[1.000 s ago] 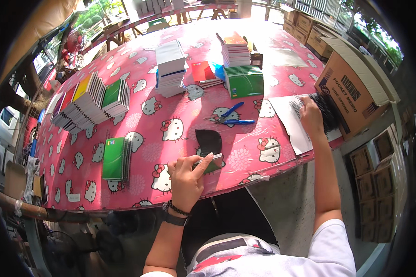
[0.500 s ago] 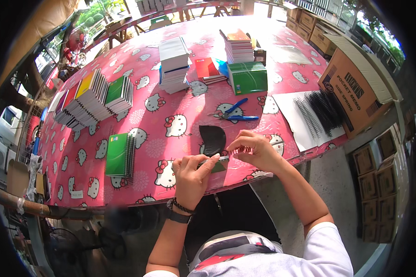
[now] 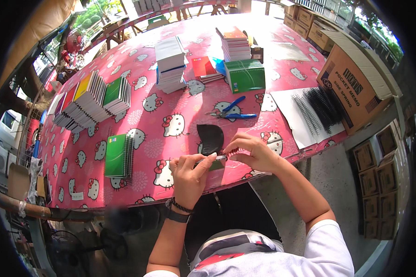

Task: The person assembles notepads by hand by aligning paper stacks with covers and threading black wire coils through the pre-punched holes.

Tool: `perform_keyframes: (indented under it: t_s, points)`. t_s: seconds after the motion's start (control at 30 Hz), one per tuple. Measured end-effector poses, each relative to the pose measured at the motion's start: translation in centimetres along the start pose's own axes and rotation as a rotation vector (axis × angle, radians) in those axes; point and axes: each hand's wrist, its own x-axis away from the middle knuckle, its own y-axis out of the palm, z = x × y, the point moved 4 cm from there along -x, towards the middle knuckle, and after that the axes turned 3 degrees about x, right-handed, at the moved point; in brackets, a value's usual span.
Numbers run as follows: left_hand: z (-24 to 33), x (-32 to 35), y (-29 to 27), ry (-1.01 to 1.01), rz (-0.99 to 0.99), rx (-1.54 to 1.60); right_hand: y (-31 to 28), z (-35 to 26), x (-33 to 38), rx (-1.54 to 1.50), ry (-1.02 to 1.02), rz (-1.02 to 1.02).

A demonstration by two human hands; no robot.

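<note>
A small notebook [image 3: 217,165] with a white page edge and some green showing is pinched in my left hand [image 3: 188,174], near the table's front edge. My right hand [image 3: 255,153] grips a reddish-looking spiral binding coil [image 3: 234,151] between thumb and fingers. The coil's left end meets the notebook's edge, or nearly so; my fingers hide part of both. Just beyond lies a black rounded flat piece [image 3: 211,138], close to both hands. Farther off, pliers [image 3: 241,116] with blue handles rest spread on the table.
Green spiral notebooks [image 3: 117,155] lie at left, with multicoloured notebook stacks [image 3: 85,97] behind. White-topped stacks [image 3: 169,57] and more green notebooks [image 3: 246,76] stand farther back. Black coils [image 3: 326,108] lie on white paper at right, beside a cardboard box [image 3: 356,83]. The pink patterned tablecloth [image 3: 148,129] covers the table.
My right hand has shifted slightly left, bringing the coil closer to the notebook. My left hand keeps its pinch on the notebook. The whole view has moved a little.
</note>
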Motion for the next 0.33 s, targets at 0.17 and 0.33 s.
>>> perform_keyframes:
  t_s: [0.17,0.33]
  points:
    - [0.2,-0.1,-0.2,-0.132,-0.039,0.016,0.0,-0.5,0.1,0.010,0.184,-0.127]
    - [0.9,-0.5,0.0,-0.103,-0.093,0.046,0.5,0.4,-0.4,0.164,0.021,-0.255]
